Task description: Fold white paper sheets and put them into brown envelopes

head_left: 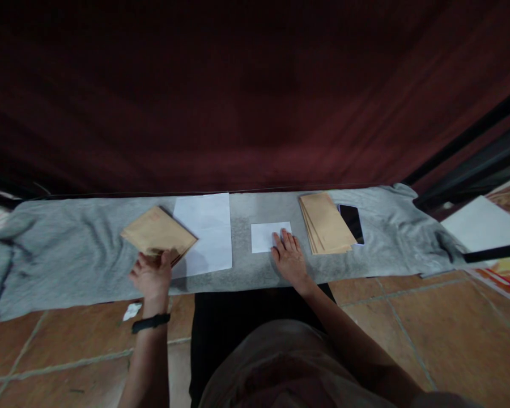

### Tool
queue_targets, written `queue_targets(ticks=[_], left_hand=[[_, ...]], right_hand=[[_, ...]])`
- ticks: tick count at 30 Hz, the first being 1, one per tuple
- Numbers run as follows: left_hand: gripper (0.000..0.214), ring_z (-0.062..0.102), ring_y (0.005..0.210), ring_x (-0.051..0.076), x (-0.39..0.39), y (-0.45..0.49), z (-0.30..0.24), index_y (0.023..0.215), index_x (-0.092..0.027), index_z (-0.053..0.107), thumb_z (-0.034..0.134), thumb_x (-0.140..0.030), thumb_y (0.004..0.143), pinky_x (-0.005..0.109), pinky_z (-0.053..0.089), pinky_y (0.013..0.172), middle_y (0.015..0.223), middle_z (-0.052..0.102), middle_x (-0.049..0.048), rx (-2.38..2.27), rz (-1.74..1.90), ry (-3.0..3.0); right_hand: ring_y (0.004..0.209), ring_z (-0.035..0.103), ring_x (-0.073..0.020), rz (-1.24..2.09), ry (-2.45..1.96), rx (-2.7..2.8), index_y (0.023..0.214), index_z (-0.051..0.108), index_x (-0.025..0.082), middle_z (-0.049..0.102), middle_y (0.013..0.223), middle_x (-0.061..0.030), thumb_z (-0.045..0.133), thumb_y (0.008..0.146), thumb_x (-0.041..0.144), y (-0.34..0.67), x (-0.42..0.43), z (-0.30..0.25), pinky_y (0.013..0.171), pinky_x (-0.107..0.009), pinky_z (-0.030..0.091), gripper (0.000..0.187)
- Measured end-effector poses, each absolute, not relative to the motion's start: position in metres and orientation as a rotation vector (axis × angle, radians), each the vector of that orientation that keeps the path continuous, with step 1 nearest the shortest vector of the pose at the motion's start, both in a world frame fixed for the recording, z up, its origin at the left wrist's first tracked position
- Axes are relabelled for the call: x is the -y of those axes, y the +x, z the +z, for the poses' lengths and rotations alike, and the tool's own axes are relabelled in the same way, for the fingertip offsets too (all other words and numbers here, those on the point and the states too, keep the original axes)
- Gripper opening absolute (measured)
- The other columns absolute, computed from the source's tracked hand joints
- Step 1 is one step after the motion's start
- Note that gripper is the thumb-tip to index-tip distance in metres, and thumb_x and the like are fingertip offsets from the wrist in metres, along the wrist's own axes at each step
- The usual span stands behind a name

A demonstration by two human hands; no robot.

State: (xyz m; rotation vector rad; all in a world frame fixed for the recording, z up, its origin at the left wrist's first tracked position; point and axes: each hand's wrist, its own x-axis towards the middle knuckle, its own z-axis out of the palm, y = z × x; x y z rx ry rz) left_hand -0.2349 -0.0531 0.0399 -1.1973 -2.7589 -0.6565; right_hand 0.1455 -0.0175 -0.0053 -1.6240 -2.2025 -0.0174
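My left hand (pixel 152 276) grips the near edge of a brown envelope (pixel 158 235) that it holds tilted above the grey cloth (pixel 68 255), partly over a white sheet of paper (pixel 206 229). A black band is on that wrist. My right hand (pixel 289 256) lies flat with fingers stretched out on the right edge of a small folded white paper (pixel 266 236). A stack of brown envelopes (pixel 325 222) lies just right of that hand.
A dark phone (pixel 351 222) lies beside the envelope stack. Dark red curtain hangs behind the cloth. A white sheet (pixel 482 224) and black bars are at the far right. A white scrap (pixel 131 310) lies on the tiled floor.
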Motion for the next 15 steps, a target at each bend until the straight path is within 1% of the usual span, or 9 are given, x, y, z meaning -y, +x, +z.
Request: queue_targets(ticks=[3, 5, 7, 9, 11, 13, 15], left_hand=[[0.082, 0.055, 0.117, 0.049, 0.057, -0.245, 0.034, 0.133, 0.005, 0.045, 0.071, -0.052, 0.080, 0.064, 0.044, 0.092, 0.123, 0.059, 0.0352, 2.789, -0.576, -1.146], [0.086, 0.055, 0.116, 0.048, 0.058, -0.242, 0.032, 0.134, 0.001, 0.045, 0.072, -0.058, 0.078, 0.061, 0.045, 0.089, 0.124, 0.057, 0.0341, 2.780, -0.511, -1.115], [0.086, 0.055, 0.114, 0.046, 0.057, -0.237, 0.033, 0.135, -0.003, 0.045, 0.071, -0.061, 0.077, 0.059, 0.044, 0.088, 0.125, 0.057, 0.0309, 2.793, -0.481, -1.089], [0.083, 0.055, 0.114, 0.044, 0.055, -0.234, 0.036, 0.136, -0.006, 0.045, 0.069, -0.061, 0.078, 0.056, 0.043, 0.088, 0.125, 0.058, 0.0278, 2.827, -0.473, -1.070], [0.082, 0.056, 0.113, 0.043, 0.051, -0.235, 0.040, 0.136, -0.007, 0.045, 0.069, -0.059, 0.078, 0.053, 0.043, 0.088, 0.125, 0.059, 0.0274, 2.872, -0.453, -1.050], [0.084, 0.058, 0.111, 0.043, 0.047, -0.239, 0.044, 0.136, -0.006, 0.045, 0.072, -0.057, 0.074, 0.049, 0.043, 0.086, 0.122, 0.061, 0.0285, 2.922, -0.434, -1.024], [0.086, 0.062, 0.108, 0.041, 0.045, -0.245, 0.046, 0.135, -0.007, 0.044, 0.077, -0.053, 0.070, 0.046, 0.045, 0.083, 0.119, 0.064, 0.0272, 2.977, -0.473, -0.993]], right_hand=[[0.146, 0.036, -0.0317, -0.023, -1.622, 2.209, 0.151, 0.044, 0.017, 0.034, 0.161, -0.0161, 0.045, 0.103, 0.035, 0.146, 0.017, -0.006, 0.117, -0.051, 0.031, 0.051], [0.146, 0.036, -0.0316, -0.029, -1.622, 2.211, 0.151, 0.044, 0.017, 0.034, 0.161, -0.0161, 0.045, 0.103, 0.035, 0.146, 0.017, -0.007, 0.117, -0.051, 0.031, 0.051], [0.145, 0.037, -0.0315, -0.039, -1.626, 2.214, 0.151, 0.044, 0.017, 0.034, 0.161, -0.0162, 0.045, 0.103, 0.035, 0.146, 0.017, -0.007, 0.117, -0.051, 0.031, 0.051], [0.145, 0.037, -0.0315, -0.046, -1.630, 2.217, 0.151, 0.044, 0.017, 0.034, 0.161, -0.0163, 0.045, 0.103, 0.035, 0.146, 0.017, -0.008, 0.117, -0.051, 0.031, 0.051], [0.145, 0.037, -0.0315, -0.050, -1.635, 2.218, 0.151, 0.044, 0.017, 0.035, 0.161, -0.0163, 0.045, 0.103, 0.035, 0.146, 0.017, -0.008, 0.116, -0.051, 0.031, 0.051], [0.145, 0.037, -0.0316, -0.053, -1.640, 2.219, 0.151, 0.044, 0.017, 0.035, 0.160, -0.0163, 0.045, 0.103, 0.035, 0.146, 0.017, -0.008, 0.116, -0.051, 0.031, 0.051], [0.145, 0.038, -0.0315, -0.054, -1.643, 2.216, 0.151, 0.044, 0.017, 0.036, 0.160, -0.0165, 0.046, 0.103, 0.035, 0.146, 0.017, -0.008, 0.117, -0.051, 0.030, 0.051]])
